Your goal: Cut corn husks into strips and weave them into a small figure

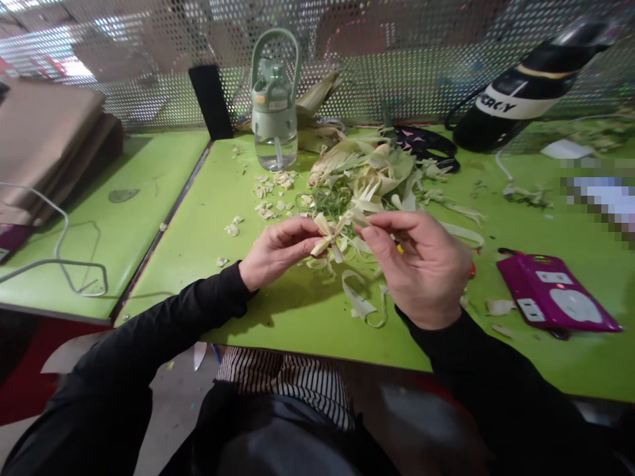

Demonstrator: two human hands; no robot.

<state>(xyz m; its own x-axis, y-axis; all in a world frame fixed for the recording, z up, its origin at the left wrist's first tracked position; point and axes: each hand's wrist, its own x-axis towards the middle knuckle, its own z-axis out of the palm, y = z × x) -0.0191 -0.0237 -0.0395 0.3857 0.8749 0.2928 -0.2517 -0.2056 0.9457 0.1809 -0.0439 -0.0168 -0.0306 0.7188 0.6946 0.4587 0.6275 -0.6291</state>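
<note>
Along the back of your bright green table (297, 324) runs a perforated metal screen (149, 73), with a blurred room showing through its holes. A dark seam (163, 225) divides the tabletop on your left, and beyond it sit a stack of flat brown sheets (40, 139) and a looping pale cable (62, 231). Against the screen you have a black upright slab (211, 99), a pale green water bottle (275, 112) partly filled, and, farther right, a tilted black bottle (526, 92) with a white band. A purple power strip (558, 291) lies near the right end.

Just past your hands spreads a heap of corn husks (381, 175), with small scraps (265, 192) to its left and a curled husk strip (357, 301) on the near side.

Between your two hands, above the table, is a small husk flower (330, 239) with several petals. Your left hand (285, 248) pinches its left side between thumb and fingers. Your right hand (421, 264), its thumb and forefinger nearly closed, grips a pale husk piece (360, 221) just right of the flower; you cannot tell whether the two are joined.
</note>
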